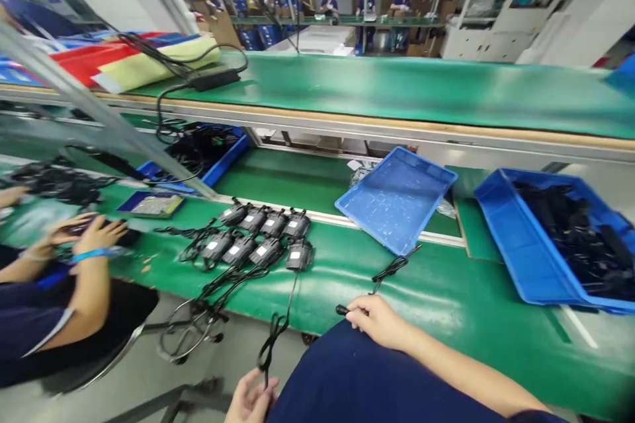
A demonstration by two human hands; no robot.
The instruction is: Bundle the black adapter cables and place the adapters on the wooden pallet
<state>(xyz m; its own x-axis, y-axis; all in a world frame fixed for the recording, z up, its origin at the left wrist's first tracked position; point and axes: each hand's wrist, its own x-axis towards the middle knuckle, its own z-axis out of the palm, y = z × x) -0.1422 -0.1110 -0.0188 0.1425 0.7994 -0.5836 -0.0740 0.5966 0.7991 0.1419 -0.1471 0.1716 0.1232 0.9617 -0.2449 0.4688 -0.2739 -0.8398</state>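
My left hand point(248, 402), low at the front edge, is closed on a black cable point(268, 344) with a tied bundle in it. That cable runs up to the nearest black power adapter point(299, 254), which has a white label and lies at the right end of the front row. My right hand point(381, 322) is closed on a black cable plug point(342, 310), its tip sticking out to the left. Beyond this hand a tied black cord point(390, 269) lies on the green bench mat point(342, 284). Several similar adapters point(239, 251) sit in two rows to the left.
A tilted blue tray point(397, 198) leans over the bench's back rail. At the right stands a blue bin point(516, 251) of black parts. A co-worker's hands point(96, 238) work at the left near a small tray point(151, 205). A green shelf point(377, 86) spans above.
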